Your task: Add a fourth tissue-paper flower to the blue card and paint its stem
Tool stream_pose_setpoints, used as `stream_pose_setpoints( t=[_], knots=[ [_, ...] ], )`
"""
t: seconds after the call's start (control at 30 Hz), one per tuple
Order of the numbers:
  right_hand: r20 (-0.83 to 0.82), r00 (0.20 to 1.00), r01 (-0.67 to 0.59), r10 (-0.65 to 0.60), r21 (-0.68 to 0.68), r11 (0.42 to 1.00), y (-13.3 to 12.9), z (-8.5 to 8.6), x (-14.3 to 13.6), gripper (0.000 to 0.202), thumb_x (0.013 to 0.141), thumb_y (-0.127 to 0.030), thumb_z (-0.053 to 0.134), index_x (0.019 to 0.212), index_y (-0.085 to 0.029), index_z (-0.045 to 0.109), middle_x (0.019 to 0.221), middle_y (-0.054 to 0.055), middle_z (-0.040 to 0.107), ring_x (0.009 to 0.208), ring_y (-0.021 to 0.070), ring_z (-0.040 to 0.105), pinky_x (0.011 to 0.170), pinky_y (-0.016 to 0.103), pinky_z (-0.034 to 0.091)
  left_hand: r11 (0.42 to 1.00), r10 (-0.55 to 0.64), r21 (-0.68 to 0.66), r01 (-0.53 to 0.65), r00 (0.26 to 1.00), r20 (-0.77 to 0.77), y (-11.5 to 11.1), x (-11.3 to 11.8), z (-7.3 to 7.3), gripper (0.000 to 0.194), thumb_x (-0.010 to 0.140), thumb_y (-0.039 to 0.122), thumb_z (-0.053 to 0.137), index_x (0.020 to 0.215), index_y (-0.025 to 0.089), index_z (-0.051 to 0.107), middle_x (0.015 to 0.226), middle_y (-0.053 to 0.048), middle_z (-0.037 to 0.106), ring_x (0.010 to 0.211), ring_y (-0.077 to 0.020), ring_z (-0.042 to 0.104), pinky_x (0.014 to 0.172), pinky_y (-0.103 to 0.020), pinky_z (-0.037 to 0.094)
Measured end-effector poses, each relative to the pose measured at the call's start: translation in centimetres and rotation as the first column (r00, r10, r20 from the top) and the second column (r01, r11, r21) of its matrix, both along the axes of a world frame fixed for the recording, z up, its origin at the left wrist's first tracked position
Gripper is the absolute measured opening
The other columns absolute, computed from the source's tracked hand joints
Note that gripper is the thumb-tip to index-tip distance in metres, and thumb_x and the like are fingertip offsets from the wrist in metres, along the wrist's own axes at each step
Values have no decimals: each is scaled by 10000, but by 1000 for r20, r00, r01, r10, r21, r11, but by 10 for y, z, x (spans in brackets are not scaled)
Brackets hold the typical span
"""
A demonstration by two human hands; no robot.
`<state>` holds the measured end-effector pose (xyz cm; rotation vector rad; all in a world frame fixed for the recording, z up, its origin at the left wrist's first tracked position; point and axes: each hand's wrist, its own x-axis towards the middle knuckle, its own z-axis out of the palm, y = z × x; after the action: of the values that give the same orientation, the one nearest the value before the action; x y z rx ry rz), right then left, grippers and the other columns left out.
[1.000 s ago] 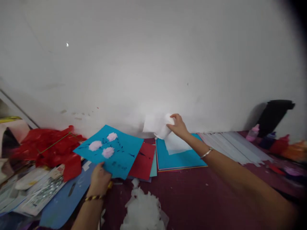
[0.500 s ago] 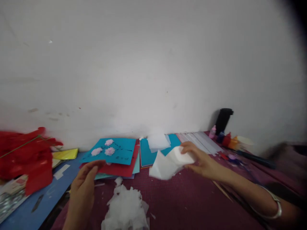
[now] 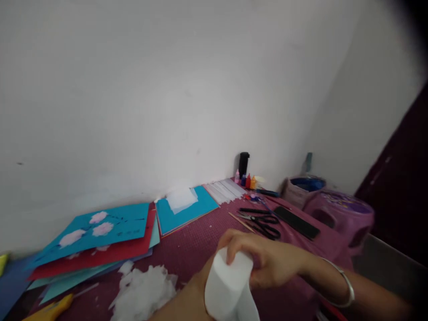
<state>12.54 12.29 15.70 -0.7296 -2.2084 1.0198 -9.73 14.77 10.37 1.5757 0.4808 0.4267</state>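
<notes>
My right hand [image 3: 264,261] grips a white roll of tissue paper [image 3: 232,272], its fingers curled over the top of the roll. A loose length of the tissue hangs at the lower right of the roll. My left hand [image 3: 200,283] is against the left side of the roll and partly behind it, with its fingers hidden. To the left lies a heap of white tissue pieces [image 3: 143,290]. Beyond my hands are black-handled scissors [image 3: 264,220] and a thin wooden stick [image 3: 241,221].
Blue sheets with pink paper flowers [image 3: 130,220] lie at left, over red paper [image 3: 100,256]. White sheets rest on a blue folder [image 3: 209,200] near the wall. Small paint bottles [image 3: 248,180] stand behind. A dark phone-like slab [image 3: 297,222] lies right, beside a pink stool [image 3: 341,218].
My view has swung to the right. My left hand, earlier apart from the roll, is now against it. The roll has come nearer in my right hand, and its loose tissue now hangs down.
</notes>
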Motion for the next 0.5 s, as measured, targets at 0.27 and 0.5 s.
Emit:
stream_pose_setpoints(
  t=[0.27, 0.5],
  knots=[
    [-550, 647, -84, -529, -740, 667, 7, -115, 4, 533, 880, -615, 389, 1209, -215, 512, 1297, 111, 554, 1070, 248, 585, 874, 384, 472, 619, 604, -521, -588, 780, -161, -13, 35, -29, 700, 628, 323, 788, 1240, 118, 518, 862, -132, 729, 697, -295, 688, 633, -406, 562],
    [-612, 623, -479, -487, -791, 382, -14, -163, 5, 664, 889, -683, 171, 1257, -233, 493, 1316, 99, 572, 1131, 263, 578, 906, 436, 459, 96, 838, -623, -776, 401, -370, -57, 7, -41, 561, 764, 304, 678, 1273, 125, 527, 896, -134, 754, 796, -327, 723, 729, -440, 594]
  ],
)
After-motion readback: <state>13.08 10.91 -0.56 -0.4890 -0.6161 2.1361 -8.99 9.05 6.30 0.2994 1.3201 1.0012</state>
